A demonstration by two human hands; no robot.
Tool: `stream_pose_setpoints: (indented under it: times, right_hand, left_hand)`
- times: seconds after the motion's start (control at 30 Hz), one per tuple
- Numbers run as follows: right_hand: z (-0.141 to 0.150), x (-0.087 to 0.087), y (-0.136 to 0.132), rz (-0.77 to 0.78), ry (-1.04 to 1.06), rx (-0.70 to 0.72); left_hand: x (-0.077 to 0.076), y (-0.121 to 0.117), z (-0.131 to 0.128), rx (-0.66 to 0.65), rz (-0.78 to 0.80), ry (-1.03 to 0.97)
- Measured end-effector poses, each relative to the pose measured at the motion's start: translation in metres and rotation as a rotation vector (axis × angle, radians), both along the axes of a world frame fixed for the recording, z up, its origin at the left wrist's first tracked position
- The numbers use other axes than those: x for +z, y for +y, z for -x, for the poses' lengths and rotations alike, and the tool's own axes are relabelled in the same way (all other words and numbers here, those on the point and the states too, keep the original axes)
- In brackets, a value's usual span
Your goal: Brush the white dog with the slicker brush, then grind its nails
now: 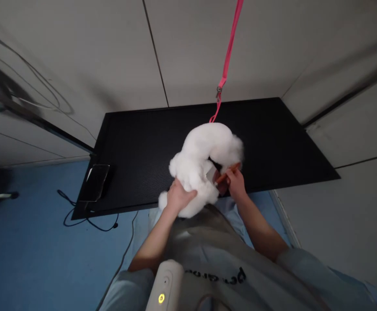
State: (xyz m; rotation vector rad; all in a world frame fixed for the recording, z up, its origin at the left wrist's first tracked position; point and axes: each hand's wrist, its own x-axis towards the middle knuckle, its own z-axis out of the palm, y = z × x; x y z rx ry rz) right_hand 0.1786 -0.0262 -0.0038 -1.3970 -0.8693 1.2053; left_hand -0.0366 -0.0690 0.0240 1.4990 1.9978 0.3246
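A white fluffy dog [204, 142] is curled near the front edge of the black table, its body bending round to the right. My left hand [179, 196] grips its fluffy front part, thumb over the fur and the other fingers partly sunk in it. In my right hand [236, 183] is a slicker brush [228, 173] with an orange-brown handle, closed in my fingers. The brush's pale flat head lies against or very close to the fur on the dog's inner side; exact contact is hard to see. The dog's face cannot be made out.
A pink leash [230, 47] with a metal clip hangs from above to the dog. On the left of the black grooming table [133, 151] lies a dark flat glossy object [97, 182]. A post [55, 131] rises at the left corner; black cables [93, 222] hang below.
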Motion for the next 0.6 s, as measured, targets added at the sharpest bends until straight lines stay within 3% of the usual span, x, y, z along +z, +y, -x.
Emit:
stream_pose_setpoints:
  times: [0.03,0.13,0.3,0.4,0.43,0.53,0.6]
  right_hand:
    - [0.001,0.006,0.01,-0.033,-0.025,0.04]
    - [0.02,0.017,0.035,-0.048,-0.175,0.332]
    - [0.042,0.024,0.052,-0.149,-0.174,0.215]
    - [0.042,0.021,0.049,-0.1,-0.153,0.421]
    - [0.042,0.018,0.048,-0.097,-0.165,0.432]
    - [0.042,0.013,0.043,-0.163,-0.16,0.255]
    - [0.044,0.012,0.039,-0.166,-0.122,0.292]
  left_hand:
    - [-0.001,-0.004,-0.001,0.009,-0.014,0.003]
    - [-0.005,-0.009,-0.001,0.003,-0.051,-0.018]
    - [-0.008,-0.009,0.002,0.039,-0.067,-0.069]
    - [-0.01,-0.008,0.002,0.011,-0.081,-0.058]
    - [-0.01,-0.008,0.002,0.007,-0.081,-0.053]
    - [-0.013,-0.007,0.004,0.022,-0.073,-0.073]
    - [-0.015,-0.007,0.005,0.02,-0.089,-0.094]
